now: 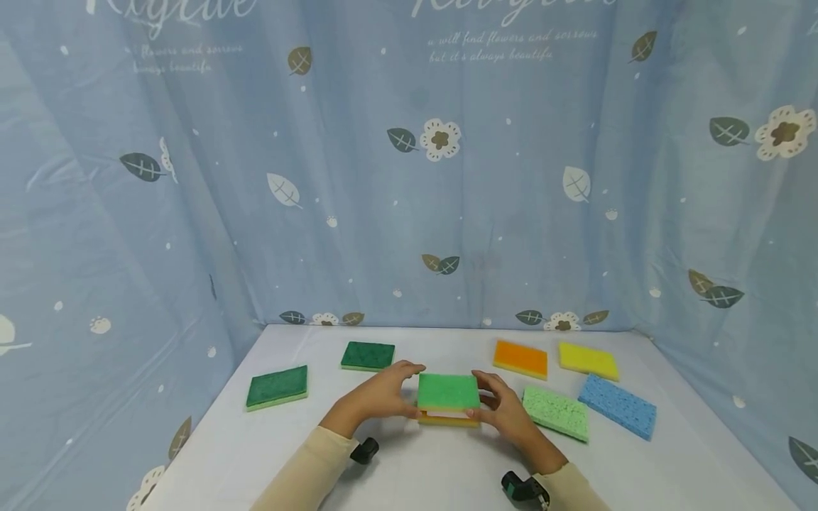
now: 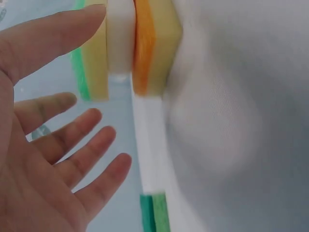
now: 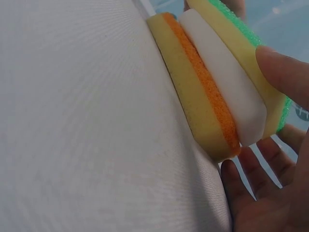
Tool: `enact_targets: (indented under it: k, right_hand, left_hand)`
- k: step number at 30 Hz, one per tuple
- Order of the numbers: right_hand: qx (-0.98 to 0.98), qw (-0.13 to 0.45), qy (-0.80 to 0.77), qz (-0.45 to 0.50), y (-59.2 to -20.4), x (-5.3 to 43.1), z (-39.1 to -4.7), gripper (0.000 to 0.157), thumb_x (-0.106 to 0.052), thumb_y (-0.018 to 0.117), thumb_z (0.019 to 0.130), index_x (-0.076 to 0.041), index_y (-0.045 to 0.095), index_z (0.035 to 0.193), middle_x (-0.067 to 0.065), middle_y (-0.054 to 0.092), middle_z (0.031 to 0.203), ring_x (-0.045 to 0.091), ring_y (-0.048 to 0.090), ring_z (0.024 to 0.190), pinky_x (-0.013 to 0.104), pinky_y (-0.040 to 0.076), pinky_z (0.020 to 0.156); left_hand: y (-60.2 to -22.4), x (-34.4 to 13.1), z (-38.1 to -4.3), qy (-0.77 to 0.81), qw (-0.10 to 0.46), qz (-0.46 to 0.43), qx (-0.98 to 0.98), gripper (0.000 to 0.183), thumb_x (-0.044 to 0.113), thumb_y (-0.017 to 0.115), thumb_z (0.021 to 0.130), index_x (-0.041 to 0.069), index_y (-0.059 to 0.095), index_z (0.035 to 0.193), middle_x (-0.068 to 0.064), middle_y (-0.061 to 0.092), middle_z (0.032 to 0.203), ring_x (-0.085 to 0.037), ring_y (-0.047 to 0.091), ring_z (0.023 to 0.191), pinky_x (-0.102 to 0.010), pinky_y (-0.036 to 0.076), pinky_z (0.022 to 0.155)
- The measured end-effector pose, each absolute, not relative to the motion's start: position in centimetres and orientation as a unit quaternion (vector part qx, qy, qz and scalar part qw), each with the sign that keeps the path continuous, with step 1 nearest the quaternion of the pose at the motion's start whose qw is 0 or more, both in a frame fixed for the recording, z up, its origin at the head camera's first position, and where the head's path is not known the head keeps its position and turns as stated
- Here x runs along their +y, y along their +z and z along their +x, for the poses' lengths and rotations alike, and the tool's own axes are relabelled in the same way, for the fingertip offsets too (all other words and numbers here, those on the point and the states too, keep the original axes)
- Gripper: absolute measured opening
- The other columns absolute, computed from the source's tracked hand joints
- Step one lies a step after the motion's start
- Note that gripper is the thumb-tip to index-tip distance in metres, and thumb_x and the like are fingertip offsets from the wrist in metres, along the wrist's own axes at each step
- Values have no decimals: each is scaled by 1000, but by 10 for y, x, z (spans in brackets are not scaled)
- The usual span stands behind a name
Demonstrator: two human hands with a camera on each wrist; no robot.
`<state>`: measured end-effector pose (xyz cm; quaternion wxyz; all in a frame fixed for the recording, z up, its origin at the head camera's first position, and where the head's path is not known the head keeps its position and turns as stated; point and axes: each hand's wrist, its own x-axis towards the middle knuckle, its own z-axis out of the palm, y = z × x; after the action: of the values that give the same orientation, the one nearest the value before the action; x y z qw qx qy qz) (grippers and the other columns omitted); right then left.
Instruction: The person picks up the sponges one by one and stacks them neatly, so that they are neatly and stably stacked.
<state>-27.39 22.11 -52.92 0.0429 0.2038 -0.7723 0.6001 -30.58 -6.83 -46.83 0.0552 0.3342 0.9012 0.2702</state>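
Observation:
Both my hands are at a stack in the table's middle. Its top is a green-and-yellow scouring sponge (image 1: 448, 392), green face up. Beneath lie a white block (image 3: 223, 77) and, lowest, an orange-and-yellow sponge (image 3: 193, 89). My left hand (image 1: 382, 392) holds the top sponge's left end, thumb at the near edge and index fingertip at the far corner; its other fingers (image 2: 99, 191) spread loose beside the stack. My right hand (image 1: 508, 411) pinches the right end, thumb on the yellow layer, remaining fingers below and behind.
Two dark green sponges (image 1: 277, 388) lie on the white table (image 1: 217, 454) at left. To the right are an orange sponge (image 1: 520, 358), a yellow one (image 1: 588, 360), a speckled light green one (image 1: 556, 412) and a blue one (image 1: 618, 404). A blue curtain (image 1: 358, 213) surrounds the table.

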Motion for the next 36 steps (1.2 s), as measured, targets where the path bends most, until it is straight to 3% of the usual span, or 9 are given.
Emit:
enact_targets:
  k: [8,14,20,30,36]
  right_hand:
    - [-770,39,602,206,-532,222,-276,82,-7,82,79,3,37,146,17,45,135,35,46,123,36,41,102]
    - [-769,48,597,222,-521,218,-270,78,-5,80,80,6,38,144,21,45,135,38,46,121,45,41,101]
    - [-769,59,596,224,-531,222,-275,75,-7,80,81,4,40,144,17,47,134,32,49,120,43,42,101]
    - [-769,56,598,219,-532,224,-274,75,-8,80,81,4,40,144,17,46,136,35,48,120,43,41,102]
    - [-770,51,597,219,-532,225,-275,77,-8,80,80,5,40,144,18,46,136,35,47,121,44,41,102]
  left_hand:
    - [-470,-114,-309,265,52,294,917,78,33,82,79,13,46,146,-9,41,147,-31,38,134,-53,39,101]
    - [-473,-153,-312,260,25,267,927,77,26,82,80,9,46,145,-13,44,144,-34,42,131,-54,41,99]
    - [-479,-185,-312,261,3,220,940,78,25,84,77,9,47,144,-14,44,145,-36,40,133,-55,37,102]
    - [-474,-235,-316,302,-21,173,937,81,21,86,75,5,47,144,-16,50,139,-39,49,122,-56,44,93]
    - [-478,-255,-319,281,-27,153,947,79,22,85,76,4,47,143,-18,49,139,-41,46,125,-58,40,98]
